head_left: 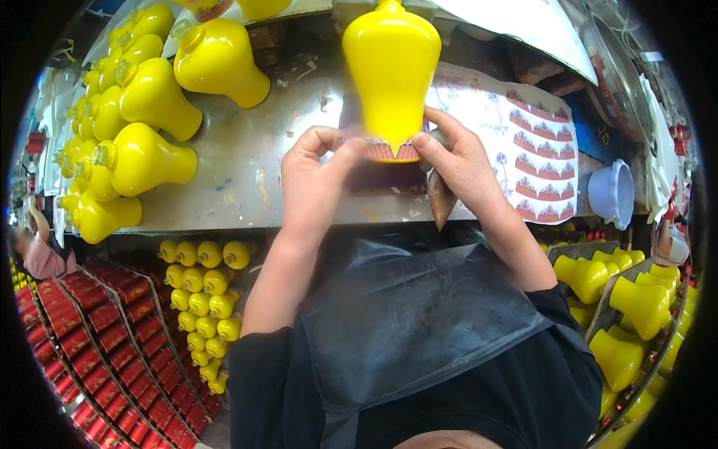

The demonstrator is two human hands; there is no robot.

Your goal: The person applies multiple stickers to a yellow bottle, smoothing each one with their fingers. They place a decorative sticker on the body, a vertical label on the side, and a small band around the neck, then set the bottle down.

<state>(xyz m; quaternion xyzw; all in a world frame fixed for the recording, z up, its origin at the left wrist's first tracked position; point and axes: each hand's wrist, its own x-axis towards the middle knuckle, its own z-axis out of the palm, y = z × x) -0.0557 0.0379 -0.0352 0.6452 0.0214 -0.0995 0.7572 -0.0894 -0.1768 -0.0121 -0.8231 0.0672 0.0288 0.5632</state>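
Yellow vase (391, 63) upside-down above metal bench (247, 165), gripped at its base from both sides. Left hand (314, 176) pinching patterned band (390, 151) between thumb and fingers; right hand (458, 161) closed round opposite edge. More vases (149, 97) lying left; decal sheet (535, 142) right.

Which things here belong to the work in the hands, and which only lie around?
In the work:
- yellow vase, held by left hand and right hand
- patterned band at its base
- decal sheet

Lying around:
- other yellow vases on the bench
- pale blue bowl
- red boxes
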